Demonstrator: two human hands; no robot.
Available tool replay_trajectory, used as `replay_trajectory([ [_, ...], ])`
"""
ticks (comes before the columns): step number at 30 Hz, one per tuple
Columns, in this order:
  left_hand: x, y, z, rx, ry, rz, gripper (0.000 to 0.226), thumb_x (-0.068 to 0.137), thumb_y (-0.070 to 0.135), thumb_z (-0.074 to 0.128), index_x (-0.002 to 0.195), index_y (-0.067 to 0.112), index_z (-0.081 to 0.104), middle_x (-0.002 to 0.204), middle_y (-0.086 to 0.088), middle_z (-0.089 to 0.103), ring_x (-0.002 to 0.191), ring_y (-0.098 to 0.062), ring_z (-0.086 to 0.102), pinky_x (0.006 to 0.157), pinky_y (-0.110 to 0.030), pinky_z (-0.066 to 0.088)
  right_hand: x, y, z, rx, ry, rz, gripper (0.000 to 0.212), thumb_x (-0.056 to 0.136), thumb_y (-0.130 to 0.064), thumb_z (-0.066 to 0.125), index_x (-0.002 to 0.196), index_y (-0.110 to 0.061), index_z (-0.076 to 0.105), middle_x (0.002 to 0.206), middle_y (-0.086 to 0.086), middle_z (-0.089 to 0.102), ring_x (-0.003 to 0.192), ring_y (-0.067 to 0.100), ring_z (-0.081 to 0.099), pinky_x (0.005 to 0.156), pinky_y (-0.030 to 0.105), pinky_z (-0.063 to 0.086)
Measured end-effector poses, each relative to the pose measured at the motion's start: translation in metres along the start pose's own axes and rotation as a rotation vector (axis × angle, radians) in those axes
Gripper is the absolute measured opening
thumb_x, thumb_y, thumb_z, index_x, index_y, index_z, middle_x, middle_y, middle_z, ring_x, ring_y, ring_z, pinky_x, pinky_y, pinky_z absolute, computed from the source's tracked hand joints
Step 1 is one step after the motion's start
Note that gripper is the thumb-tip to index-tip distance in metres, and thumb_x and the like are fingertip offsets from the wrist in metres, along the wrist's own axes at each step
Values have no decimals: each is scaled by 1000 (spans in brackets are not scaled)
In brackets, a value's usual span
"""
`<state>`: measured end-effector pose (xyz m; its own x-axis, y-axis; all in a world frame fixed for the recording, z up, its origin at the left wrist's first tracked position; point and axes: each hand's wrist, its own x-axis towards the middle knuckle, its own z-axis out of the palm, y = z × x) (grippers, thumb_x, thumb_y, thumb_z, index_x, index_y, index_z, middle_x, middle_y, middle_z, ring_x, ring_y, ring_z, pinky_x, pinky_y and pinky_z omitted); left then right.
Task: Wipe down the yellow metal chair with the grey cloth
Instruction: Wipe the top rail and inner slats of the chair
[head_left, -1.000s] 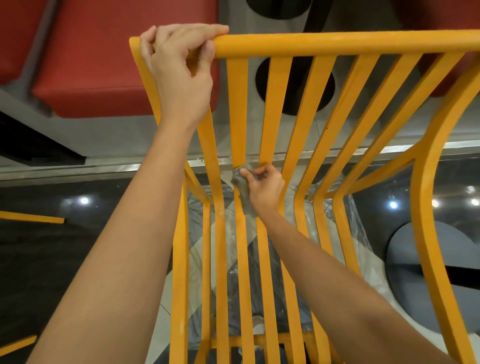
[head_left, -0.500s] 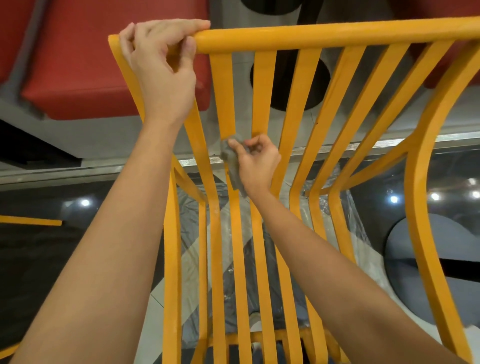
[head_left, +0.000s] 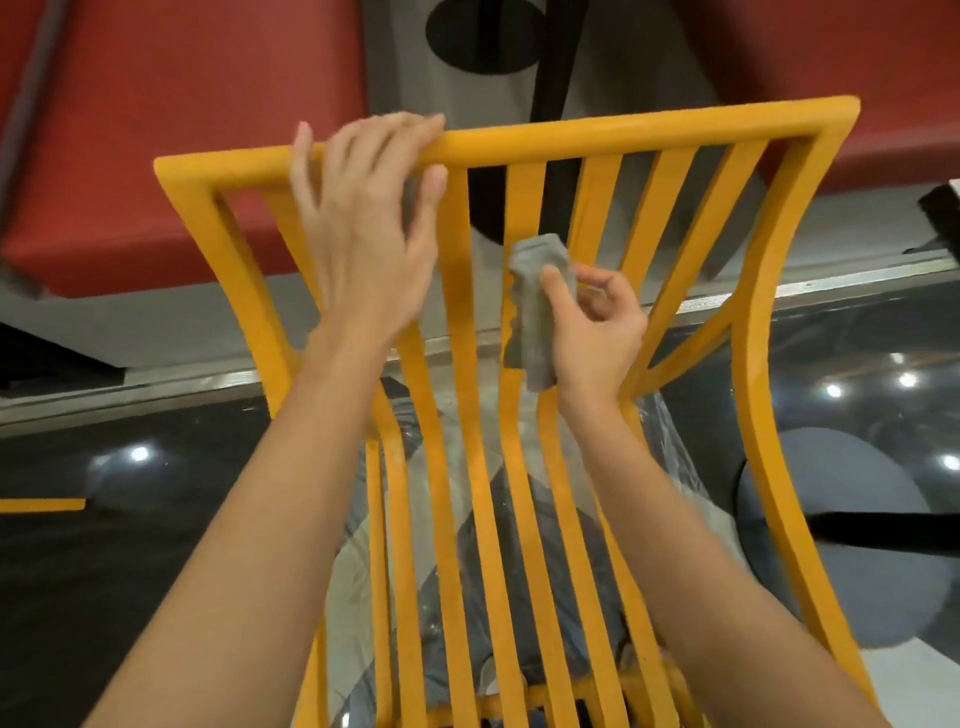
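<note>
Your R hand (head_left: 592, 332) pinches the grey cloth (head_left: 535, 306) between thumb and curled fingers, forefinger pressed flat on its face. The cloth is wrapped on one slat (head_left: 524, 208) of the yellow metal chair (head_left: 779, 332), approx. mid-width of the backrest. Your L hand (head_left: 363, 228) sits on the top rail (head_left: 623, 132) toward the chair's left corner; fingers are hooked over the rail, thumb spread off below, and the frame is blurred there, so grip firmness cannot be confirmed. Key relation: the slat's long axis runs 12 to 6 o'clock, from the top rail down toward the seat at the bottom edge of the view. The cloth lies at approx. 12 o'clock from your R wrist and at approx. 4 o'clock from your L hand. The R hand is the nearer one and is already on the work; the L hand is just beside it, one or two slats over. Judgement: a stroke along the slat axis, up to the rail or down toward the seat, fits this layout, w/ unwiped slats at 3 o'clock of the cloth. No brand, label or legible writing is visible on chair, cloth or surroundings.
</note>
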<state>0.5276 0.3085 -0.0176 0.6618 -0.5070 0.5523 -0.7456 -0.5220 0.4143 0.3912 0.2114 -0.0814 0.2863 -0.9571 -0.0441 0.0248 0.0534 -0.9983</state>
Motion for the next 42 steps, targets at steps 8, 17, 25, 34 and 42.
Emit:
replay_trajectory([
  [8,26,74,59,-113,-76,2,35,102,26,39,127,33,63,122,18,65,122,-2,51,120,-40,3,83,-48,3,0,68,-552,15,85,-15,77,85,-7,65,87,13,66,82,30,66,66,50,56],
  [17,29,70,64,-337,-36,-86,37,96,12,47,113,35,70,109,20,68,106,6,51,102,-16,14,79,-13,-5,-90,-18,-402,16,83,-11,79,81,-3,66,81,11,69,80,25,68,70,43,58],
  [25,29,73,63,-357,-17,-103,38,95,11,47,112,35,71,110,19,68,105,3,53,100,-13,14,76,-27,-2,52,-35,-200,14,80,-5,80,81,6,71,81,13,73,79,15,73,68,23,58],
  [34,28,73,64,-346,-12,-120,38,95,10,48,113,35,71,113,19,68,107,1,53,99,-9,12,82,-35,-7,114,19,-142,15,80,-6,81,88,4,74,84,8,75,79,7,73,67,19,57],
  [42,28,71,66,-356,-24,-120,38,96,10,48,114,35,71,114,20,67,109,0,52,101,-11,12,82,-23,-10,91,-38,-264,14,83,-3,78,82,5,66,79,7,69,79,10,72,66,23,58],
])
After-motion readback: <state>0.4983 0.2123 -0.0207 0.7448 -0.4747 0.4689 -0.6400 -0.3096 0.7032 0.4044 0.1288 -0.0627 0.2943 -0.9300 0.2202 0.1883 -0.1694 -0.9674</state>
